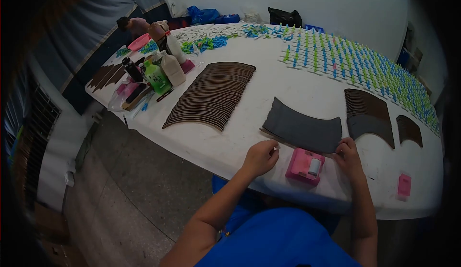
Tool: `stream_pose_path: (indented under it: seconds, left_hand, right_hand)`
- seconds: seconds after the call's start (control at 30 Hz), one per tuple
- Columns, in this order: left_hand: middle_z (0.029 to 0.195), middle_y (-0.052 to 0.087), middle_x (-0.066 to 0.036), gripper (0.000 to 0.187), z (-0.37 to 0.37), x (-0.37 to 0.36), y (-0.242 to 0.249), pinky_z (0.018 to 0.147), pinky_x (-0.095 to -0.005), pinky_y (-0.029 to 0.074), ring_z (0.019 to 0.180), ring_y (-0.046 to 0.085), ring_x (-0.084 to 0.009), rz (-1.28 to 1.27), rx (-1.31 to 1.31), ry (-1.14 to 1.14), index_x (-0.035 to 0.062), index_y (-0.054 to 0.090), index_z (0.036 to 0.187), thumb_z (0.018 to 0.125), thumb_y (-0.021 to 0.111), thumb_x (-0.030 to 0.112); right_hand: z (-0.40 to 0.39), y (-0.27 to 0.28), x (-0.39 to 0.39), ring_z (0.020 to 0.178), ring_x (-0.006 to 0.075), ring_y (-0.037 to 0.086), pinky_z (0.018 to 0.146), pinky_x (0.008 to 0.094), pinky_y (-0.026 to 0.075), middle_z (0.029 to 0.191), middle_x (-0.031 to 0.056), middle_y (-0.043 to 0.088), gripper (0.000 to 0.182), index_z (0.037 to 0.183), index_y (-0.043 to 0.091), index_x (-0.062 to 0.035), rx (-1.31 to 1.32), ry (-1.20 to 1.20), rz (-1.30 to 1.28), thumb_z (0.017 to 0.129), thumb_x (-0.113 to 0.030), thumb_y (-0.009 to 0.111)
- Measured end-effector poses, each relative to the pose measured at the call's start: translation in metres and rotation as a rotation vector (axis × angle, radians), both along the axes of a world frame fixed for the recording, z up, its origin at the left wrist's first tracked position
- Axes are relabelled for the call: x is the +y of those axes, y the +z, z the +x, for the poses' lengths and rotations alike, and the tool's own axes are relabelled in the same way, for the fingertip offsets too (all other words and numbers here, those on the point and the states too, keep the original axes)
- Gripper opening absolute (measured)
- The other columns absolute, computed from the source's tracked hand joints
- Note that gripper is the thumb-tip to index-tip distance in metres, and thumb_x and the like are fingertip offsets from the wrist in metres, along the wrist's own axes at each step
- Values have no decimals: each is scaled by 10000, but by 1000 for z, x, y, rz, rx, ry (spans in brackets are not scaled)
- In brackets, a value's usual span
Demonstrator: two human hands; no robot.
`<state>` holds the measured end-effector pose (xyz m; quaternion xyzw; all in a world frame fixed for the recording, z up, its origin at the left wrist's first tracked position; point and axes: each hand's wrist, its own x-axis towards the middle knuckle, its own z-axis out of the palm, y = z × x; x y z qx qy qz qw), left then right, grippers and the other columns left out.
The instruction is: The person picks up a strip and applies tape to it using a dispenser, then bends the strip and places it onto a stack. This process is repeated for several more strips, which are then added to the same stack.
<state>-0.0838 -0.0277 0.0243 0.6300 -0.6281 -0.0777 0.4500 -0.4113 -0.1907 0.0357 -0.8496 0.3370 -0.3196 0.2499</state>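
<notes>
A dark grey curved sheet [302, 125] lies on the white-covered table in front of me. My right hand [346, 155] is at its lower right corner, fingers bent together at the edge; what they pinch is too small to make out. Near the sheet's lower left corner, my left hand [262, 157] has its thumb and fingertips close together, with any held item unclear. Between my hands stands a pink box [298, 165] with a pale roll [314, 166] in it.
A fanned stack of brown strips [211, 95] lies left, with smaller stacks [370, 115] [409, 131] right. Bottles [156, 77] stand at the left edge. Blue and green clips [355, 63] cover the back right. A pink case [404, 185] lies near the front. Another person [137, 27] is far left.
</notes>
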Motion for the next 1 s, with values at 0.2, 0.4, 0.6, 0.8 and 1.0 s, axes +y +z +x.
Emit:
stream_pose_path:
  seconds: [0.2, 0.4, 0.6, 0.8, 1.0]
  left_hand:
    - [895, 700, -147, 203, -13, -10, 28, 745, -392, 564, 789, 703, -304, -131, -4, -33, 8, 688, 1055, 865, 735, 61]
    - [908, 713, -127, 219, -58, -39, 92, 928, -452, 516, 904, 696, -325, -394, -332, -227, 47, 690, 1088, 884, 743, 107]
    - [890, 713, -107, 121, -59, -39, 105, 767, -457, 552, 849, 693, -335, -96, -413, -320, 56, 691, 981, 913, 723, 152]
    - [918, 698, -105, 106, -49, -39, 117, 726, -441, 556, 851, 696, -321, -62, -569, -391, 64, 706, 990, 903, 717, 125]
    - [970, 699, -85, 155, -47, -38, 136, 799, -422, 556, 901, 695, -293, -12, -700, -483, 77, 719, 1030, 875, 706, 73]
  right_hand:
    - [7, 40, 3, 971, 300, 635, 794, 398, 542, 1010, 135, 612, 193, 896, 620, -23, 99, 14, -211, 828, -38, 801]
    - [34, 101, 36, 857, 277, 637, 732, 392, 532, 867, 109, 621, 177, 901, 609, -28, 47, 69, -97, 865, -45, 782]
    - [21, 108, 47, 800, 221, 647, 713, 351, 540, 890, 98, 643, 146, 944, 628, -28, -27, 40, 64, 918, -74, 764]
    - [15, 95, 52, 806, 213, 678, 725, 341, 560, 940, 86, 688, 145, 1063, 705, -44, -24, 134, -1, 928, -70, 752]
    - [22, 83, 52, 772, 189, 674, 692, 306, 551, 916, 65, 689, 108, 1028, 732, -45, 64, 249, -33, 920, -45, 748]
